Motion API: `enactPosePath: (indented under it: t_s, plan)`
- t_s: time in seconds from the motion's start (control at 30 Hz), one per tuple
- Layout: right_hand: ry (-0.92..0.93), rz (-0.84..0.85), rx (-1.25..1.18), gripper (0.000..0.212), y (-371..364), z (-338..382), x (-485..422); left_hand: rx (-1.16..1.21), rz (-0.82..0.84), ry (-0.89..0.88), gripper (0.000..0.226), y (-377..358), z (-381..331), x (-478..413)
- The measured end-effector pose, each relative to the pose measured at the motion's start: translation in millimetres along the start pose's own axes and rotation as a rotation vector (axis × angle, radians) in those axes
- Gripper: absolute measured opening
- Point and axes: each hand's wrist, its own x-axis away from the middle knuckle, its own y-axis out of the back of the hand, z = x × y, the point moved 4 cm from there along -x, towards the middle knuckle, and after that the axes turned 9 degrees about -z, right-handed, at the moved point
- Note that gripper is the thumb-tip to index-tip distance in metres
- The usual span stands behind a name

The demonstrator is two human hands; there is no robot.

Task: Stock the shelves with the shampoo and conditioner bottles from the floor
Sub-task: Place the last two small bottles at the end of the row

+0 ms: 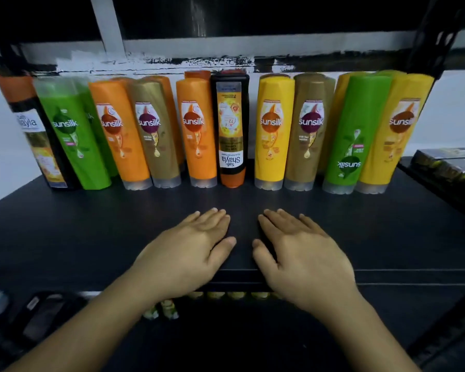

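Several shampoo and conditioner bottles stand in a row along the back of a black shelf (91,237). Among them are a green bottle (73,135), an orange bottle (198,132), a black and orange Shayla bottle (231,130) standing on its cap, a yellow bottle (271,130), a brown bottle (305,132) and an upside-down green bottle (356,135). More bottles stand behind the front row. My left hand (188,251) and my right hand (301,253) lie flat, palms down, on the shelf's front part, side by side, holding nothing. Both are well short of the bottles.
A dark box (448,167) rests on a neighbouring shelf at the right. Below the shelf's front edge, blurred bottle tops (161,308) and dark items (38,315) show on a lower level. A white wall and a black upper shelf lie behind the row.
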Motion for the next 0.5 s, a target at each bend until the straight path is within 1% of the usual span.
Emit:
enactPosePath:
  t_s: [0.1, 0.2, 0.3, 0.37, 0.43, 0.5]
  plan:
    - [-0.056, 0.006, -0.056, 0.063, 7, 0, 1, 0.044, 0.019, 0.025, 0.063, 1, 0, 0]
    - [-0.099, 0.029, -0.143, 0.056, 13, -2, 3, 0.117, 0.021, 0.101, 0.061, 3, 0, 4]
    - [-0.096, 0.110, -0.184, 0.051, 47, 0, 8, 0.197, 0.099, 0.183, 0.058, 33, -18, 10]
    - [-0.102, 0.175, -0.188, 0.052, 82, -1, 3, 0.205, 0.155, 0.227, 0.059, 61, -31, 11]
    - [-0.100, 0.253, -0.184, 0.052, 117, -4, 1, 0.190, 0.217, 0.240, 0.060, 89, -48, 13]
    - [-0.083, 0.294, -0.192, 0.052, 149, -7, 2, 0.180, 0.256, 0.245, 0.061, 115, -66, 14]
